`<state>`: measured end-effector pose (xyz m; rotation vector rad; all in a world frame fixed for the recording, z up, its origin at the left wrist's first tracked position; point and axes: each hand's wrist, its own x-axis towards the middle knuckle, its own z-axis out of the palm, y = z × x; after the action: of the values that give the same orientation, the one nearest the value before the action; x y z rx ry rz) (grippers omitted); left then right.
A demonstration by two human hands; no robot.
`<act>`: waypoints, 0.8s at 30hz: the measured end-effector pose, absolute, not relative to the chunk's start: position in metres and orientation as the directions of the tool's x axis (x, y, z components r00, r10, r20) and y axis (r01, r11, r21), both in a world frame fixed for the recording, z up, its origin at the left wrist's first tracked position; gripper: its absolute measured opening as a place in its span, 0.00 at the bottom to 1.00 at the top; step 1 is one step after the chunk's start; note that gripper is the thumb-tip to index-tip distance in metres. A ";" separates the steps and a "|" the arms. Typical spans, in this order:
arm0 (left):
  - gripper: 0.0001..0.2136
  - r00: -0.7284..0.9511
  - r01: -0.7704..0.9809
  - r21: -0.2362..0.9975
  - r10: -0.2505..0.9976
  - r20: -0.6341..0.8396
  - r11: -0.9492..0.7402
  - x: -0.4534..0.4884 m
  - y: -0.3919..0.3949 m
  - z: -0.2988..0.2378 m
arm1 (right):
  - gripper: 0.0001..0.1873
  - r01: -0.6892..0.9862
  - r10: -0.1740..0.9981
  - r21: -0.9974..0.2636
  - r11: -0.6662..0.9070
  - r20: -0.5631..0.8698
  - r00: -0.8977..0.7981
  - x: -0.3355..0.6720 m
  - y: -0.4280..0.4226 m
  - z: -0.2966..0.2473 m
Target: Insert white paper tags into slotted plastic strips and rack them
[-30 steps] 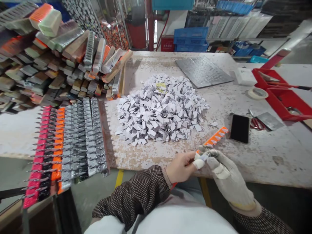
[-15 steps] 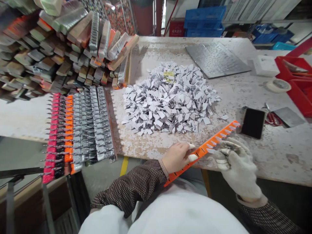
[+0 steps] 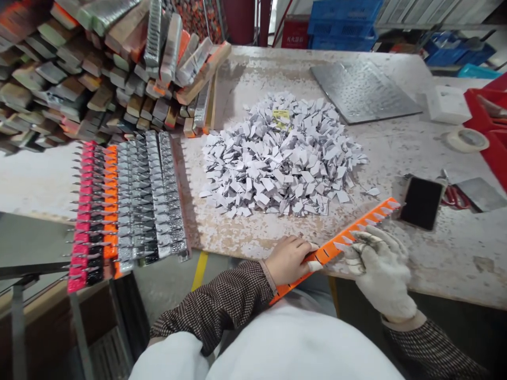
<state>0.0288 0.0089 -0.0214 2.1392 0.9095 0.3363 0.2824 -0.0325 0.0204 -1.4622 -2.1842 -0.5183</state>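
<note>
My left hand, bare except for white covers on the thumb and a fingertip, is closed around a long orange slotted strip. The strip slants up to the right over the table's front edge. Small pale pointed pieces stand in a row along its far half, while dark slots show nearer my left hand. My right hand, in a stained white glove, is beside the row with its fingers curled and thumb close to the nearest pale piece. Whatever is between those fingertips is hidden. Beyond the strip lies a heap of small flat whitish pieces.
Filled pink, orange and grey strips line the left side, below a stack of coated bars. On the right lie a phone, red-handled scissors and a tape roll. A grey sheet lies at the back.
The nearest pale piece, lying askew before, now stands more in line with the row. My right hand's fingers have shifted along the strip, and the view has moved slightly.
</note>
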 end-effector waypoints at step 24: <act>0.19 0.703 0.518 0.735 0.708 -0.074 -0.437 0.029 0.008 -0.015 | 0.08 0.881 0.859 -0.049 0.470 0.253 -0.445 0.294 0.001 0.032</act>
<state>0.0290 0.0081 -0.0155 2.1369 0.9309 0.3138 0.2937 0.0010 0.0322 -1.4962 -2.4774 -0.1315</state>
